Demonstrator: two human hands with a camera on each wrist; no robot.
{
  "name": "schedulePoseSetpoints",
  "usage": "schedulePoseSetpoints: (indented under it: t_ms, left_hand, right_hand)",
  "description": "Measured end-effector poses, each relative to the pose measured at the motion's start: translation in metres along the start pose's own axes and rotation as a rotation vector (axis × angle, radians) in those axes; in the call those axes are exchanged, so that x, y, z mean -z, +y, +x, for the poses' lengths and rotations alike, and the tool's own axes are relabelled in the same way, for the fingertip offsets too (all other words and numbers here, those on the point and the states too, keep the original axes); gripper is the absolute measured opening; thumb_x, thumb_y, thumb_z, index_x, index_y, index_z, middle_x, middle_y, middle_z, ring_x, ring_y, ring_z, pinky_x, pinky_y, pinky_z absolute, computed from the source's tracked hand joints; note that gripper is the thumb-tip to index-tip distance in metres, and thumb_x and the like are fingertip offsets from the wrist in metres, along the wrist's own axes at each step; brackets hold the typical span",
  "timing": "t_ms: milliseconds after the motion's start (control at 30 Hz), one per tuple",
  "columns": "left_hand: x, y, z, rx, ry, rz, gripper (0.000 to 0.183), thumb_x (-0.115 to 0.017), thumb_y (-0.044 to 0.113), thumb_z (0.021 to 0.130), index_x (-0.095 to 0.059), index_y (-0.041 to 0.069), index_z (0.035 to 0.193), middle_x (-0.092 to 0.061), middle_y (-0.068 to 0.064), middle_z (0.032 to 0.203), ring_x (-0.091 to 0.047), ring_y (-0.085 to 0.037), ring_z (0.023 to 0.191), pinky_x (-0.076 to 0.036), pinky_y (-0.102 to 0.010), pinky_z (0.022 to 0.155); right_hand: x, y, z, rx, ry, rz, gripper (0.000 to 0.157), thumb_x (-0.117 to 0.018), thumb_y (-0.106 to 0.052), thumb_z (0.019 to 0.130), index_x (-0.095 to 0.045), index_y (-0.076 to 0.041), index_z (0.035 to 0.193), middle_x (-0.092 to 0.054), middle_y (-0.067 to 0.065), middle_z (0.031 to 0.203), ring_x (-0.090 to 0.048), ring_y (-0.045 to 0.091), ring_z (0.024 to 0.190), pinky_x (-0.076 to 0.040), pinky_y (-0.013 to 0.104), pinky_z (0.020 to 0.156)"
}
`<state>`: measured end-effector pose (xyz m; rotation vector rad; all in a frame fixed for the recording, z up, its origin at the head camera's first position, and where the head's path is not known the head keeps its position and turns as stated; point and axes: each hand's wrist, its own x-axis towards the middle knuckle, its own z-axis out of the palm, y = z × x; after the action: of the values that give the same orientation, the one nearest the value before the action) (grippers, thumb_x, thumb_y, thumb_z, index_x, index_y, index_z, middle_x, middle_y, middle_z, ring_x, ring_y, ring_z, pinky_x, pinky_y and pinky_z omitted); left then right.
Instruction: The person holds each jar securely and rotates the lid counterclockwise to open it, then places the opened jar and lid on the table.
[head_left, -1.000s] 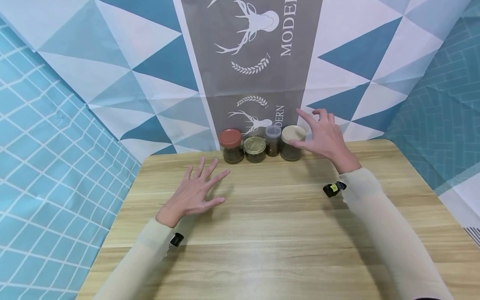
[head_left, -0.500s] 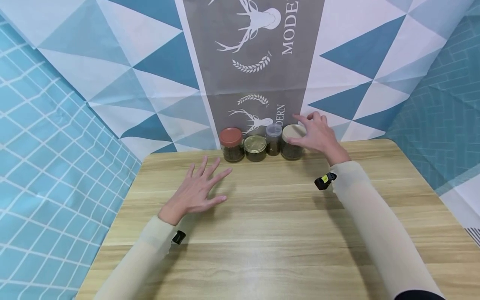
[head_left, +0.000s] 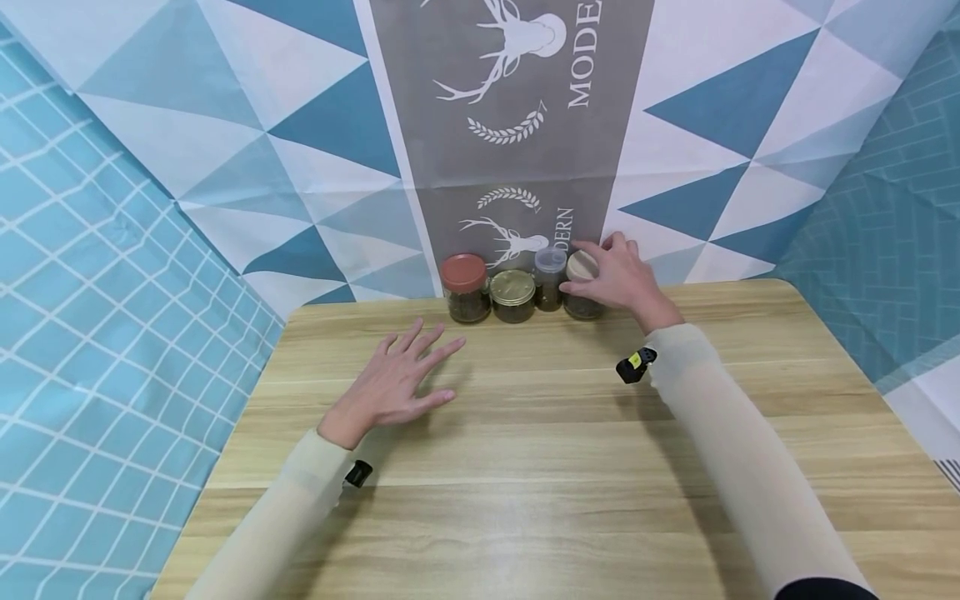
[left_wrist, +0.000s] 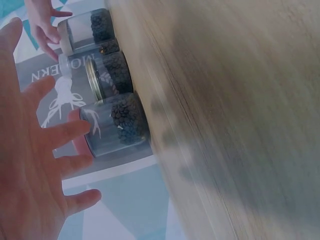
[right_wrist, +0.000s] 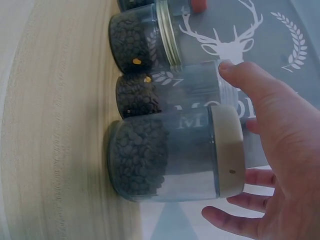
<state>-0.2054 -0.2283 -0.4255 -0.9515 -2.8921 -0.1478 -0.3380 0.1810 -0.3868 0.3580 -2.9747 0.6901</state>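
Honestly, I'd slow down right about here. The right hand (head_left: pixel 618 277) is spread wide around the top of the cream-lidded jar (right_wrist: pixel 190 157), thumb (right_wrist: pixel 250 80) on one side and fingers (right_wrist: pixel 230 221) on the other, and it doesn't look like there's any grip yet. I can't tell if anything is actually touching the lid.

That jar stands upright on the counter (head_left: pixel 525 467), at the right end of the row. The snag, imo, is the slim jar with the pale purple lid (head_left: pixel 549 279) just beside it: the thumb overlaps its top in the wrist view, so I'd tuck the thumb tight to the cream lid to avoid knocking the neighbour. Closing both sides evenly should keep it from tipping. If it's coming up, a lower hold on the glass is probably safer than trusting the lid.

Left hand (head_left: pixel 386 385) is splayed wide too, holding nothing, near the red-lidded jar (head_left: pixel 465 289). I'd park it there, away from the row.
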Motion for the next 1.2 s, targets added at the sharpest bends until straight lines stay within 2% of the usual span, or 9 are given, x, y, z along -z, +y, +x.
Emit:
schedulePoseSetpoints:
  t_ms: [300, 667, 933, 1200]
  left_hand:
    - [-0.001, 0.0, 0.0, 0.006, -0.005, 0.003, 0.08, -0.063, 0.06, 0.105, -0.038, 0.036, 0.176, -0.043, -0.018, 0.181, -0.033, -0.052, 0.171, -0.038, -0.083, 0.126]
    - [-0.001, 0.002, 0.001, 0.011, -0.023, -0.006, 0.08, -0.061, 0.062, 0.105, -0.037, 0.035, 0.177, -0.042, -0.017, 0.182, -0.029, -0.051, 0.173, -0.036, -0.082, 0.128]
    - [0.0, 0.001, -0.001, 0.011, -0.024, -0.008, 0.08, -0.059, 0.064, 0.106, -0.037, 0.034, 0.177, -0.042, -0.017, 0.182, -0.028, -0.052, 0.173, -0.037, -0.083, 0.126]
    - [0.0, 0.0, -0.001, 0.006, -0.019, -0.005, 0.079, -0.054, 0.069, 0.107, -0.039, 0.034, 0.176, -0.042, -0.017, 0.182, -0.028, -0.053, 0.172, -0.038, -0.083, 0.125]
  right_hand:
    - [-0.01, 0.001, 0.003, -0.021, -0.022, -0.036, 0.089, -0.08, -0.063, 0.096, -0.049, -0.027, 0.171, -0.036, 0.024, 0.146, -0.038, 0.041, 0.117, -0.05, 0.055, 0.08]
    - [-0.011, -0.004, 0.004, -0.009, -0.032, -0.045, 0.072, -0.082, -0.034, 0.098, -0.053, -0.023, 0.163, -0.033, 0.027, 0.146, -0.039, 0.046, 0.124, -0.058, 0.067, 0.087]
    - [-0.008, -0.005, 0.006, -0.01, -0.083, -0.073, 0.073, -0.078, -0.033, 0.098, -0.05, -0.023, 0.165, -0.037, 0.036, 0.161, -0.038, 0.054, 0.137, -0.058, 0.074, 0.096]
    - [-0.01, -0.003, 0.006, -0.005, -0.113, -0.066, 0.075, -0.076, -0.039, 0.099, -0.049, -0.022, 0.167, -0.037, 0.033, 0.15, -0.037, 0.048, 0.127, -0.056, 0.064, 0.089]
